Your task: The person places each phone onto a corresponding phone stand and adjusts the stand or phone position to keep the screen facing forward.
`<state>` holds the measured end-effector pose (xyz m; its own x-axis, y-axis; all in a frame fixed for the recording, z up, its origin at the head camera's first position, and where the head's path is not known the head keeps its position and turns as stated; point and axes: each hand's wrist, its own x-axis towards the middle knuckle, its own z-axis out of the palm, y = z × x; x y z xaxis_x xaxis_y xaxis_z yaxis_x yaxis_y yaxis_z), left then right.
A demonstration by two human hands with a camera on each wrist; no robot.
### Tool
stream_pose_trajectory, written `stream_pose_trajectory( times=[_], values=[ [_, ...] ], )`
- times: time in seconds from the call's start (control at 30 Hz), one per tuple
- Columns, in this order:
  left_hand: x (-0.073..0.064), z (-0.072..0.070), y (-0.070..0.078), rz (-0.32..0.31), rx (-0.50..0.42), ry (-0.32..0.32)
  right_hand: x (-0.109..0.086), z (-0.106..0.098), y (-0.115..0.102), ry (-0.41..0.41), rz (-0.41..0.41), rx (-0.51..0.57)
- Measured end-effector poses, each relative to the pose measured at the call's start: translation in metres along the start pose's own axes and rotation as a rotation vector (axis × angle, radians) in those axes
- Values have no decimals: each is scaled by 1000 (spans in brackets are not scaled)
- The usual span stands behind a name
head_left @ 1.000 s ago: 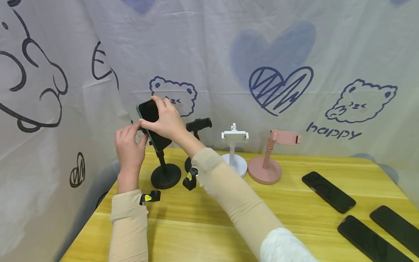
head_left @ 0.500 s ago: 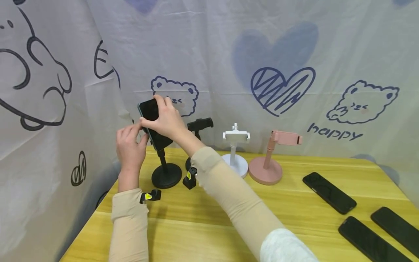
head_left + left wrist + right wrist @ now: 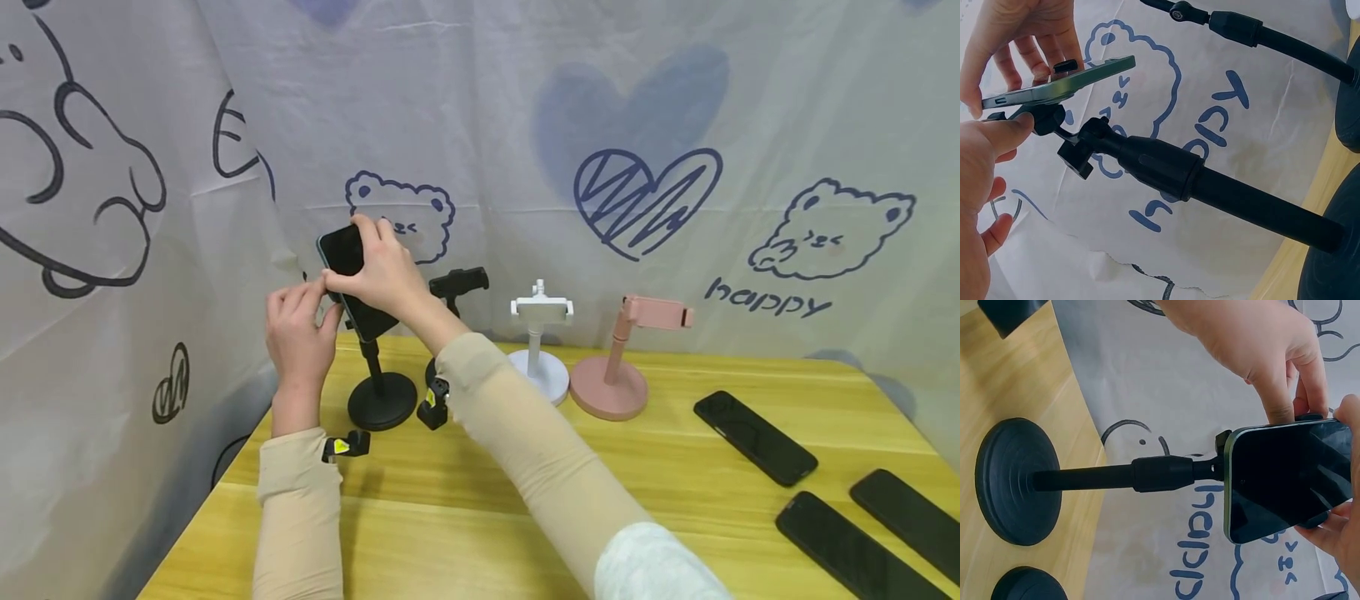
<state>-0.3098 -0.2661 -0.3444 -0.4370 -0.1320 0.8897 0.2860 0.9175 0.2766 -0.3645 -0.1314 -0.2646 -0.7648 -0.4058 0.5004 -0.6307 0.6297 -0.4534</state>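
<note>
A dark-screened smartphone (image 3: 371, 321) with a green edge leans in the clamp of a black phone stand (image 3: 382, 402), tilted. My right hand (image 3: 386, 271) grips the phone across its width, thumb on the near long edge and fingers at the far one. My left hand (image 3: 300, 342) pinches the stand's clamp at the phone's left edge. In the left wrist view the clamp (image 3: 1047, 119) sits behind the phone (image 3: 1072, 81), with my left thumb against it. The right wrist view shows the phone's screen (image 3: 1285, 475) and the upright pole (image 3: 1163, 474); much of the clamp is hidden behind the phone.
A second black phone stand (image 3: 459, 282), a white one (image 3: 540, 379) and a pink one (image 3: 607, 387) line the back of the wooden table (image 3: 435, 533). Three phones, one (image 3: 753, 437) farther back, lie at the right. A printed cloth (image 3: 510, 108) hangs behind.
Both hands keep nearly the same hold on the phone and the stand. Only a slight shift of the head view shows.
</note>
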Motion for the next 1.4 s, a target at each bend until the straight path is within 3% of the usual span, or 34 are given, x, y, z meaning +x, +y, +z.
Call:
stream_pose_trajectory(
  times=[0.73,1.07,1.4],
  values=[
    [0,-3,-3,98,98,0,2,8,4,60,-2,-51],
    [3,2,-1,90,28,36,2,10,3,104,16,-57],
    [7,0,-5,100,-40,-31,3,9,1,86,38,-77]
  ],
)
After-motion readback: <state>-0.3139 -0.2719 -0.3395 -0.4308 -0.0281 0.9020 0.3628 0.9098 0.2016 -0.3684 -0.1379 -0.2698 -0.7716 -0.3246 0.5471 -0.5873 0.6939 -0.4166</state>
